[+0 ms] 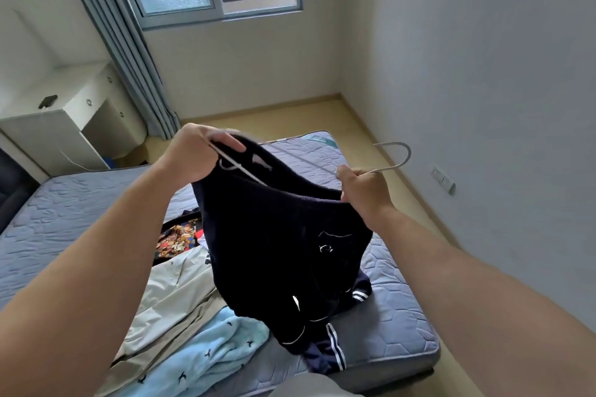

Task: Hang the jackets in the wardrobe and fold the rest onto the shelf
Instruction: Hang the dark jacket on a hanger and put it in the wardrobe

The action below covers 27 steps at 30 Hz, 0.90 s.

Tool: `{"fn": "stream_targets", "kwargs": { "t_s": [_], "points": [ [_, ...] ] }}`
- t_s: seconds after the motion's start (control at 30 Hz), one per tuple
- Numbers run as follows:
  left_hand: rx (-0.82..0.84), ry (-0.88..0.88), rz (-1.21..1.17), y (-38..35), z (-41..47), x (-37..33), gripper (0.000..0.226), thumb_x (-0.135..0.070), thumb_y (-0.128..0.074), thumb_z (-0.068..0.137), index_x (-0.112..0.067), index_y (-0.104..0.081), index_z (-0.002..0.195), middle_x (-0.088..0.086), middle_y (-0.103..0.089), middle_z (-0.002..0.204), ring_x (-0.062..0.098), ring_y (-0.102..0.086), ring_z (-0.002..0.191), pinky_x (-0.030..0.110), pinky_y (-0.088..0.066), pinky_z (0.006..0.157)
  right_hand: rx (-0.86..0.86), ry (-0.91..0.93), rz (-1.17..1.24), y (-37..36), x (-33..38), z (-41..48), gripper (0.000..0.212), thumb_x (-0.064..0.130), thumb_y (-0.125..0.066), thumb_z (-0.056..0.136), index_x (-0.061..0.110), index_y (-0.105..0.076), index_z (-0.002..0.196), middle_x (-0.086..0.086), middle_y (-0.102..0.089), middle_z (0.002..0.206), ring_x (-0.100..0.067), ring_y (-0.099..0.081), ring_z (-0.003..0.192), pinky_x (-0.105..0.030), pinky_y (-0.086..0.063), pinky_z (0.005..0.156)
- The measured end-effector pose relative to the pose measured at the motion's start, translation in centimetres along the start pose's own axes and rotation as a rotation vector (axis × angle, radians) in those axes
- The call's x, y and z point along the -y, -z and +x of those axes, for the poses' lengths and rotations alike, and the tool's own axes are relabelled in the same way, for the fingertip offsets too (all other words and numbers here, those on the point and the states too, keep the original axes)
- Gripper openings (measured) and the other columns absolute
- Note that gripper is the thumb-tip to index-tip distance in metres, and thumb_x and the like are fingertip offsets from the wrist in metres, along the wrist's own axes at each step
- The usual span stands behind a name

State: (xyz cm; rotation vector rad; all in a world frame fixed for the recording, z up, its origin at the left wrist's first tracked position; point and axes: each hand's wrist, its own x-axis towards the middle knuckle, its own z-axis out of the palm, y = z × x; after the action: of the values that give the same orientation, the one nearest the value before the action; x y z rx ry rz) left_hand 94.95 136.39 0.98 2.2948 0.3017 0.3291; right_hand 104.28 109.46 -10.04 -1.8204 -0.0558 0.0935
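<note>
Loose clothes [180, 316] lie heaped at the bed's [64, 209] near edge, the dark jacket [274, 235] hanging over them between both hands. The left grip [196, 155] clenches the collar with one hanger [409, 154] arm; the right grip [364, 193] pinches the hanger's neck and the jacket's other edge. The hanger runs left to right, hook jutting beyond the right grip, likely the leading hand.

Heaped clothes [180, 309] on the mattress [387, 325]; above them, jacket [274, 235] on hanger [398, 155], hook to the right; behind left, desk [64, 113], perhaps phone [47, 101] atop.
</note>
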Motion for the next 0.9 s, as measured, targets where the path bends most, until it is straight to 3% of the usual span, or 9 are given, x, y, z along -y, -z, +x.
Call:
{"fn": "stream_targets", "kwargs": {
  "t_s": [0.1, 0.2, 0.3, 0.4, 0.53, 0.67, 0.73, 0.8, 0.9],
  "points": [
    [-0.093, -0.05, 0.017, -0.1, 0.4, 1.0, 0.063, 0.019, -0.049, 0.08, -0.036, -0.078, 0.085, -0.011, -0.075, 0.09, 0.003, -0.068, 0.074, 0.013, -0.053, 0.065, 0.062, -0.05, -0.097, 0.7, -1.1, -0.2, 0.043, 0.038, -0.057, 0.081, 0.007, -0.054, 0.051, -0.008, -0.055, 0.048, -0.015, -0.052, 0.044, -0.031, -0.044, 0.058],
    [-0.183, -0.12, 0.123, -0.5, 0.8, 0.5, 0.063, 0.017, -0.043, 0.072, -0.036, -0.075, 0.086, -0.021, -0.064, 0.095, 0.007, -0.06, 0.087, 0.015, -0.047, 0.08, 0.06, 0.005, -0.2, 0.6, -2.4, -0.7, 0.049, 0.039, -0.056, 0.08, 0.017, -0.037, 0.041, 0.002, -0.037, 0.043, -0.013, -0.038, 0.04, -0.028, -0.037, 0.05],
    [-0.285, -0.197, 0.239, -0.8, 1.0, -0.1, 0.053, 0.011, -0.042, 0.069, -0.032, -0.07, 0.083, -0.019, -0.059, 0.09, 0.008, -0.052, 0.088, 0.015, -0.04, 0.079, 0.049, 0.144, -0.327, -0.2, -3.2, -1.4, 0.048, 0.033, -0.055, 0.081, 0.013, -0.034, 0.043, 0.003, -0.024, 0.041, -0.014, -0.028, 0.04, -0.022, -0.028, 0.043],
    [-0.34, -0.28, 0.292, -1.6, 1.1, -1.1, 0.043, 0.009, -0.042, 0.073, -0.026, -0.066, 0.081, -0.007, -0.064, 0.092, 0.013, -0.054, 0.092, 0.022, -0.039, 0.08, 0.059, 0.243, -0.389, -1.1, -2.6, -1.9, 0.039, 0.038, -0.05, 0.079, 0.019, -0.046, 0.045, 0.004, -0.035, 0.043, -0.012, -0.039, 0.049, -0.027, -0.037, 0.059],
    [-0.284, -0.403, 0.302, -3.3, 0.6, -3.0, 0.035, 0.006, -0.046, 0.078, -0.017, -0.067, 0.093, -0.001, -0.065, 0.101, 0.016, -0.056, 0.092, 0.024, -0.042, 0.081, 0.215, 0.435, -0.452, -2.8, -0.3, -2.6, 0.044, 0.056, -0.042, 0.093, 0.042, -0.058, 0.055, 0.017, -0.061, 0.104, -0.011, -0.052, 0.117, -0.042, -0.036, 0.107],
    [-0.234, -0.503, 0.272, -4.6, -0.8, -4.0, 0.038, 0.006, -0.052, 0.08, -0.013, -0.066, 0.11, 0.0, -0.067, 0.112, 0.016, -0.059, 0.101, 0.017, -0.039, 0.086, 0.312, 0.488, -0.549, -3.0, 0.6, -2.4, 0.05, 0.068, -0.03, 0.096, 0.041, -0.063, 0.07, 0.008, -0.034, 0.158, -0.012, -0.018, 0.15, -0.049, -0.011, 0.124],
    [-0.22, -0.537, 0.291, -4.9, -1.4, -4.0, 0.039, 0.004, -0.056, 0.081, -0.015, -0.065, 0.114, -0.001, -0.067, 0.114, 0.017, -0.06, 0.103, 0.018, -0.04, 0.087, 0.398, 0.414, -0.524, -2.4, 0.6, -2.1, 0.054, 0.072, -0.029, 0.094, 0.04, -0.071, 0.081, 0.015, -0.044, 0.149, -0.011, -0.038, 0.14, -0.045, -0.024, 0.12],
    [-0.208, -0.552, 0.32, -4.8, -1.7, -3.9, 0.037, -0.001, -0.058, 0.082, -0.017, -0.063, 0.116, -0.001, -0.069, 0.113, 0.022, -0.062, 0.101, 0.025, -0.045, 0.087, 0.46, 0.332, -0.497, -1.9, 0.6, -2.1, 0.05, 0.076, -0.031, 0.092, 0.047, -0.07, 0.083, 0.02, -0.063, 0.111, -0.005, -0.063, 0.1, -0.035, -0.047, 0.092],
    [-0.246, -0.495, 0.341, -4.1, -1.5, -3.2, 0.03, -0.008, -0.06, 0.087, -0.015, -0.063, 0.115, 0.006, -0.069, 0.108, 0.032, -0.063, 0.096, 0.04, -0.053, 0.085, 0.439, 0.313, -0.582, -1.5, 0.3, -2.3, 0.031, 0.077, -0.032, 0.09, 0.064, -0.06, 0.086, 0.012, -0.064, 0.088, -0.008, -0.064, 0.08, -0.029, -0.048, 0.071]
  ]
}}
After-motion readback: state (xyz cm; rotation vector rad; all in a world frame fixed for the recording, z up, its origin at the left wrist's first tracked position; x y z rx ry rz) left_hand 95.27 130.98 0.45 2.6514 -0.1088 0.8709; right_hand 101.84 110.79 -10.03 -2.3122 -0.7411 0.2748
